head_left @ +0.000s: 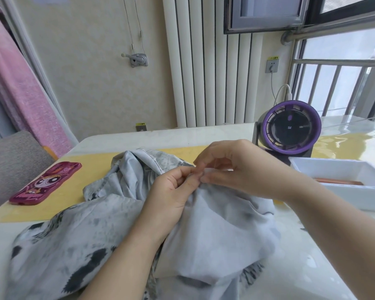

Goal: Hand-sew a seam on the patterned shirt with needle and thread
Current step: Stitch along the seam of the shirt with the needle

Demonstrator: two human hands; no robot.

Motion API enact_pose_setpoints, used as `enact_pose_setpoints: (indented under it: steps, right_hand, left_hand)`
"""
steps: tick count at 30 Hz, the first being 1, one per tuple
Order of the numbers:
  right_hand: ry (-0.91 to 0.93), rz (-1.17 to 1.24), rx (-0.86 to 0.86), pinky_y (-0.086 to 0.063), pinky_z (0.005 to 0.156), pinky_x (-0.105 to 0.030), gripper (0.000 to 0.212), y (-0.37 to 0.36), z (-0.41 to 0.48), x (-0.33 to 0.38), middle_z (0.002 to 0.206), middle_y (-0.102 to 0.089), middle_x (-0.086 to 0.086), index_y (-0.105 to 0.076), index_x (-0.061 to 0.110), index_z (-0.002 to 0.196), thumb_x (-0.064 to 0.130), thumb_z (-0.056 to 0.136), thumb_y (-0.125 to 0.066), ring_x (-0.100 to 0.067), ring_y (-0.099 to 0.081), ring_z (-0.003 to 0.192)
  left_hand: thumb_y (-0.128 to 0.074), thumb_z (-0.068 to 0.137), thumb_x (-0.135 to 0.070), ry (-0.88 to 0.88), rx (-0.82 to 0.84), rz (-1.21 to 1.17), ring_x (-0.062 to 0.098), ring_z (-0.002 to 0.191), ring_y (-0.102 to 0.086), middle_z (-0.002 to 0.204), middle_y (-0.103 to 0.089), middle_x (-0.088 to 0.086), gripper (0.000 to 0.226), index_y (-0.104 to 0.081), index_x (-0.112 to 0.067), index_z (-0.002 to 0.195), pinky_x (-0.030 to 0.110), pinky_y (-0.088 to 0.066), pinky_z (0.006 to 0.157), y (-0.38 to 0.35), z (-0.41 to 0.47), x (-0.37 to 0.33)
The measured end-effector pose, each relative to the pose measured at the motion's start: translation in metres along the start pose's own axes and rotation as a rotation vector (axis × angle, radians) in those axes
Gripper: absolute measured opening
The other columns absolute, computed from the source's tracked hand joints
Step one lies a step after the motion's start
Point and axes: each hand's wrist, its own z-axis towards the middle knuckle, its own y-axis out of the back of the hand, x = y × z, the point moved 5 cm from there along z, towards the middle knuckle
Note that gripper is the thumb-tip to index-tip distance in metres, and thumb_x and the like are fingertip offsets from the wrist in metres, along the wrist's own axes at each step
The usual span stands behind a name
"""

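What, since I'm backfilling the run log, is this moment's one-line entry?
stage: sewing; left hand: pinches shirt fold; right hand: pinches shirt edge beside it; needle: not discernible

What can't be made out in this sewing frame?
Head view only.
Needle and thread: too small, hidden where the fingertips of the left hand and right hand meet.
Seam on the shirt: covered by both hands.
White tray contents: hidden by its front wall, cut by the right edge.
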Motion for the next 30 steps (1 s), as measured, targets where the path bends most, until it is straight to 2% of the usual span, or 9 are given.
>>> enact_pose_setpoints:
  steps: [4, 10, 13, 15, 16, 20, 23, 26, 30]
  right_hand:
    - [-0.061, 0.053, -0.099, -0.053, 0.082, -0.044, 0.009, 0.001, 0.002, -0.006, 0.089, -0.072, -0.001, -0.070, 0.027, 0.077, 0.019, 0.082, -0.072, -0.021, -0.068, 0.083]
    - [-0.189, 0.083, -0.343, -0.050, 0.073, -0.038, 0.015, 0.031, 0.000, -0.005, 0.091, -0.072, -0.006, -0.063, 0.022, 0.074, 0.030, 0.087, -0.063, -0.027, -0.061, 0.079]
    - [-0.233, 0.847, -0.395, -0.055, 0.080, -0.033, 0.020, 0.036, 0.001, -0.008, 0.077, -0.071, -0.005, -0.055, 0.012, 0.076, 0.014, 0.095, -0.050, -0.019, -0.067, 0.086]
    - [-0.244, 1.399, -0.268, -0.059, 0.069, -0.036, 0.016, 0.030, 0.002, -0.001, 0.060, -0.059, -0.001, -0.050, 0.010, 0.077, 0.009, 0.092, -0.044, -0.017, -0.067, 0.067]
    - [-0.261, 1.503, -0.184, -0.059, 0.064, -0.035, 0.011, 0.027, 0.002, 0.004, 0.055, -0.051, 0.001, -0.048, 0.011, 0.078, 0.010, 0.089, -0.043, -0.013, -0.061, 0.054]
    - [-0.402, 1.093, 0.020, -0.059, 0.068, -0.046, 0.018, -0.001, 0.001, 0.001, 0.054, -0.024, 0.002, -0.048, 0.012, 0.080, 0.005, 0.093, -0.039, -0.010, -0.023, 0.042]
    - [-0.491, 0.475, -0.007, -0.056, 0.074, -0.049, 0.020, -0.018, 0.000, -0.016, 0.058, -0.035, -0.003, -0.054, 0.010, 0.079, 0.014, 0.097, -0.046, -0.016, -0.042, 0.041]
    - [-0.393, 0.017, -0.020, -0.058, 0.060, -0.043, 0.026, -0.018, 0.001, -0.021, 0.059, -0.052, 0.000, -0.059, 0.013, 0.079, 0.037, 0.086, -0.062, -0.026, -0.065, 0.056]
    - [-0.298, -0.125, -0.033, -0.036, 0.041, -0.017, 0.029, -0.019, 0.004, -0.022, 0.047, -0.048, 0.008, -0.066, 0.017, 0.074, 0.046, 0.076, -0.070, -0.004, -0.041, 0.039]
  left_hand:
    - [-0.063, 0.077, -0.025, 0.025, -0.030, 0.034, 0.005, 0.076, -0.064, 0.080, -0.072, -0.003, 0.014, -0.070, -0.016, 0.085, 0.016, -0.049, 0.072, 0.002, 0.001, 0.003]
    - [-0.062, 0.089, -0.016, 0.054, -0.152, 0.233, -0.001, 0.050, -0.049, 0.051, -0.058, -0.014, 0.010, -0.068, -0.013, 0.081, 0.010, -0.040, 0.053, 0.015, 0.005, 0.008]
    - [-0.064, 0.088, -0.020, 0.098, -0.185, 0.279, 0.010, 0.065, -0.055, 0.069, -0.067, 0.001, 0.009, -0.068, -0.015, 0.080, 0.020, -0.044, 0.064, 0.019, 0.007, 0.014]
    - [-0.064, 0.088, -0.021, 0.116, -0.189, 0.280, 0.016, 0.071, -0.056, 0.082, -0.070, 0.017, 0.010, -0.068, -0.014, 0.083, 0.027, -0.045, 0.070, 0.019, 0.008, 0.016]
    - [-0.064, 0.088, -0.022, 0.118, -0.188, 0.282, 0.018, 0.071, -0.056, 0.085, -0.069, 0.022, 0.010, -0.068, -0.014, 0.083, 0.029, -0.044, 0.071, 0.020, 0.008, 0.016]
    - [-0.064, 0.088, -0.020, 0.100, -0.180, 0.270, 0.017, 0.065, -0.053, 0.073, -0.065, 0.016, 0.011, -0.068, -0.013, 0.081, 0.027, -0.042, 0.065, 0.021, 0.010, 0.016]
    - [-0.063, 0.089, -0.016, 0.058, -0.178, 0.298, 0.003, 0.050, -0.049, 0.056, -0.060, -0.005, 0.011, -0.068, -0.012, 0.079, 0.012, -0.039, 0.050, 0.021, 0.009, 0.013]
    - [-0.064, 0.088, -0.015, 0.033, -0.152, 0.281, 0.004, 0.064, -0.057, 0.073, -0.068, -0.002, 0.010, -0.068, -0.015, 0.079, 0.010, -0.044, 0.056, 0.019, 0.009, 0.011]
    - [-0.064, 0.088, -0.019, 0.007, -0.128, 0.318, 0.004, 0.070, -0.057, 0.078, -0.071, -0.001, 0.010, -0.068, -0.018, 0.079, 0.013, -0.044, 0.064, 0.017, 0.008, 0.010]
